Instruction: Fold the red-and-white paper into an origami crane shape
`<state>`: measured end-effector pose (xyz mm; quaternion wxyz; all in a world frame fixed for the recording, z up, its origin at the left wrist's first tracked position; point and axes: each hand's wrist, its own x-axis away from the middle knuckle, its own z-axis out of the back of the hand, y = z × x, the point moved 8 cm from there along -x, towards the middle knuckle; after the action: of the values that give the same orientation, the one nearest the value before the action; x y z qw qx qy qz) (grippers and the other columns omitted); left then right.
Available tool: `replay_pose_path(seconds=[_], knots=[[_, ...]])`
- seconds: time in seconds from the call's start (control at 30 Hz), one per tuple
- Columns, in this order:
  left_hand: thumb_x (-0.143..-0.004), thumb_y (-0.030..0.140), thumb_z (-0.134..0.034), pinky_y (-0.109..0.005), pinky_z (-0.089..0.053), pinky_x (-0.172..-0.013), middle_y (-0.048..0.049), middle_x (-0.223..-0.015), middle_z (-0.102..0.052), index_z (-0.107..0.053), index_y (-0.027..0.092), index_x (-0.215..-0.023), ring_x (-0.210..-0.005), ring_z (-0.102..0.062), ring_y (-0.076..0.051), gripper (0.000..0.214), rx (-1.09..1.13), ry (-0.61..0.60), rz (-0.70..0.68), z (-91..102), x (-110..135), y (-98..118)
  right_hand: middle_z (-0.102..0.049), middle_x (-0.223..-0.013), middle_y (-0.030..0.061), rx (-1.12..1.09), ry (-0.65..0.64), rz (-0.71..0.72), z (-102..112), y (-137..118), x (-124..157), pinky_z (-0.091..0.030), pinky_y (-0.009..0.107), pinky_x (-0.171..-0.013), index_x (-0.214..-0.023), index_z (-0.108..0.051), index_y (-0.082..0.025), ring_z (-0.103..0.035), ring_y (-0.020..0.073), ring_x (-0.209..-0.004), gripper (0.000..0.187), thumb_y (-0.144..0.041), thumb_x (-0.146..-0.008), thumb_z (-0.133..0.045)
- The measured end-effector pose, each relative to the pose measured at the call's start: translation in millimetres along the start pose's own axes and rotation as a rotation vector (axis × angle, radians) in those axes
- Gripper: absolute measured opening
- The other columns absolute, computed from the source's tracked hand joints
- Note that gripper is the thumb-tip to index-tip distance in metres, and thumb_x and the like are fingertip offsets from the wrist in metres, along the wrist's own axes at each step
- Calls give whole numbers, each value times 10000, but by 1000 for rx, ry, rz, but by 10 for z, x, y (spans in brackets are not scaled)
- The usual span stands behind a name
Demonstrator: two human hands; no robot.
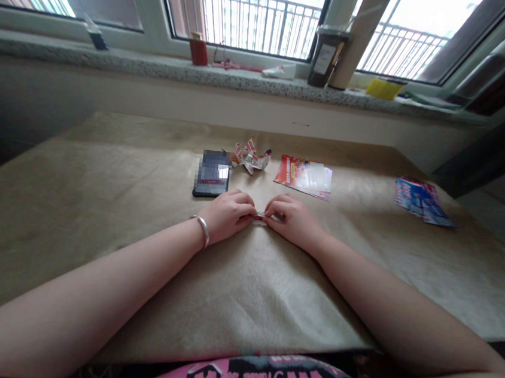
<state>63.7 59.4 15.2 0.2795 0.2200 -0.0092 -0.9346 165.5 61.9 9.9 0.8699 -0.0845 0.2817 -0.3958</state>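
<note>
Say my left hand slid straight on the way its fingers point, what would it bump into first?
Most likely the small folded paper piece that the left hand pinches at its fingertips, then almost at once the right hand, which holds the other end.

Small red-and-white paper piece (260, 217), perhaps folded, lying low on the tan table cover (97, 209), largely hidden

Surface (98, 197): scrap (260, 217) between left hand (227, 213) and right hand (294, 220); phone (212, 174) behind left hand; wrapper (251, 156), packet (304, 176) right of phone.
</note>
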Motion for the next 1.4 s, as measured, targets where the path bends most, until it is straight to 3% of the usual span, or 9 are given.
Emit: replay_pose_path(seconds=[0.33,0.83,1.07,1.4], knots=[[-862,206,-430,-278,-456,-746,-58,-828,-624,-653,170,-886,-790,-543,-151,227,-136,-106,-57,-19,22,98,-626,-807,45,99,-41,61,29,-121,38,-404,282,-754,-737,-632,-196,-517,165,-835,134,-249,-807,-530],[-843,164,-463,-291,-488,-717,-69,-915,-653,-637,165,-983,-834,-573,-170,224,-277,-207,-115,-12,47,214,-629,-874,49,178,-93,135,29,-215,73,-414,288,-777,-786,-637,-189,-510,169,-857,142,-242,-810,-507],[-849,198,-446,-281,-488,-712,-42,-921,-652,-663,199,-947,-801,-573,-153,237,-207,-153,-47,14,59,159,-631,-887,52,279,-123,167,43,-277,83,-400,291,-773,-821,-639,-182,-511,178,-873,167,-269,-826,-497],[-854,269,-446,-306,-461,-767,-72,-853,-609,-635,151,-904,-811,-535,-166,228,-143,-122,-28,-2,45,141,-640,-858,73,452,-123,135,3,-296,72,-362,301,-741,-830,-612,-164,-530,189,-880,202,-281,-849,-449]])
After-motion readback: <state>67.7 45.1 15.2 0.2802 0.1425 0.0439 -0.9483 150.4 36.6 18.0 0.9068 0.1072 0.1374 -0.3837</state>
